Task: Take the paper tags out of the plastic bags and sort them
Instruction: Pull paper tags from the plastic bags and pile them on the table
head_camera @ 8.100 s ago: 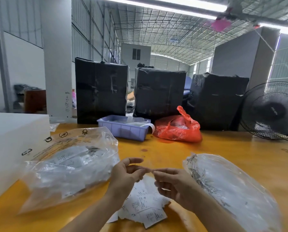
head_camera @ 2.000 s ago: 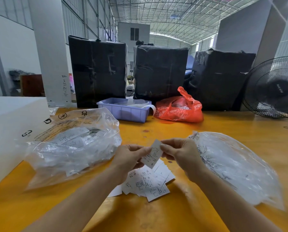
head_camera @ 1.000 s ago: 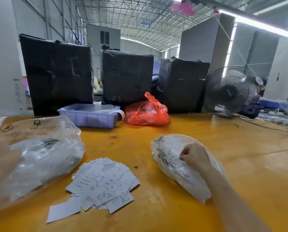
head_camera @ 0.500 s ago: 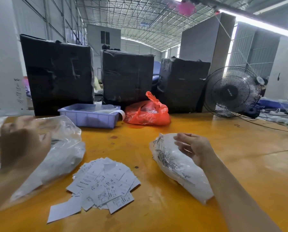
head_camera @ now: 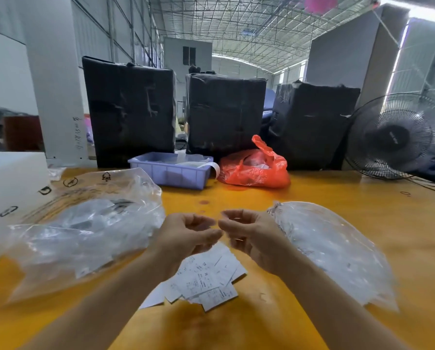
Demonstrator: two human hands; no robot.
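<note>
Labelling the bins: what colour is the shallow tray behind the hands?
Pale lilac-blue tray, seen in the head view.

Two clear plastic bags [head_camera: 90, 231] [head_camera: 332, 251], three black-wrapped boxes [head_camera: 129, 109] [head_camera: 225, 112] [head_camera: 312, 125], one red bag [head_camera: 255, 170], one fan [head_camera: 398, 137].

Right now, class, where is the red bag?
In the head view, the red bag sits at the table's far edge, right of the blue tray, before the black boxes.

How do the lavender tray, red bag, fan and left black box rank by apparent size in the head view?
1. Left black box, clearly largest.
2. Fan, partly cut off by the frame edge.
3. Lavender tray and red bag look about alike; I would not rank them.
</note>
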